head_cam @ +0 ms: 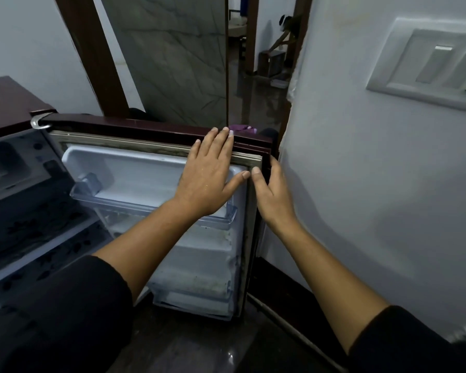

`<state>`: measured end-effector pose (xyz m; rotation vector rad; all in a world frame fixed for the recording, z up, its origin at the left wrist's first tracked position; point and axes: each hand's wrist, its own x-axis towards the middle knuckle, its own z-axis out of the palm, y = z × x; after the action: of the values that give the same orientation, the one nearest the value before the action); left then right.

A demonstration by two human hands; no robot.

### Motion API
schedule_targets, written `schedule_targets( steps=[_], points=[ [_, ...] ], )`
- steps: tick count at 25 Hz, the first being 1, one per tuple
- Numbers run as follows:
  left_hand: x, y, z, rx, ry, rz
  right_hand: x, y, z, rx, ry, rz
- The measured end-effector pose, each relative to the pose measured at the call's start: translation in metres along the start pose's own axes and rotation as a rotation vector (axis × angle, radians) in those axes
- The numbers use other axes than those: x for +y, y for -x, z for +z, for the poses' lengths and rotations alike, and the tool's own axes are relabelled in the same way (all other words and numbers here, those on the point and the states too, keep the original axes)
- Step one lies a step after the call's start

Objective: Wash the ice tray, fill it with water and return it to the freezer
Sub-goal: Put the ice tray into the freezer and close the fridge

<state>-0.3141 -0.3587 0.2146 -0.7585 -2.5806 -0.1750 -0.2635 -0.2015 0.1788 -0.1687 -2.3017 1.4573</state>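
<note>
Head view: a maroon fridge door stands swung open towards the white wall on the right, its pale inner lining facing the camera. The left hand lies flat against the upper inner side of the door, fingers straight and spread wide, the fingertips reaching over the grey gasket to the door's top edge. The right hand grips the door's free side edge just beside it: the thumb rests on the gasket corner, and the other fingers wrap round behind the edge, out of sight. Both forearms are bare, ending in black sleeves.

A clear plastic door shelf runs under the left wrist, with more shelves lower down. The fridge interior at left is dark and dim. Where the ice tray is cannot be told here; neither hand holds it.

A metal hinge joins the door to the cabinet. A white switch plate sits on the wall at upper right. Something purple shows just beyond the door top. The floor is dark and glossy.
</note>
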Motion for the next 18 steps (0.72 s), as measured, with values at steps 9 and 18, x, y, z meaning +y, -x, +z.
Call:
schedule_targets(
  steps=[9,18],
  points=[
    [-0.005,0.077,-0.024,0.107,0.095,0.028,-0.003,0.058,-0.019,0.075,-0.251,0.028],
    [-0.039,0.205,-0.086,0.123,0.233,0.029,-0.06,0.1,0.008,-0.262,-0.124,0.027]
  ],
)
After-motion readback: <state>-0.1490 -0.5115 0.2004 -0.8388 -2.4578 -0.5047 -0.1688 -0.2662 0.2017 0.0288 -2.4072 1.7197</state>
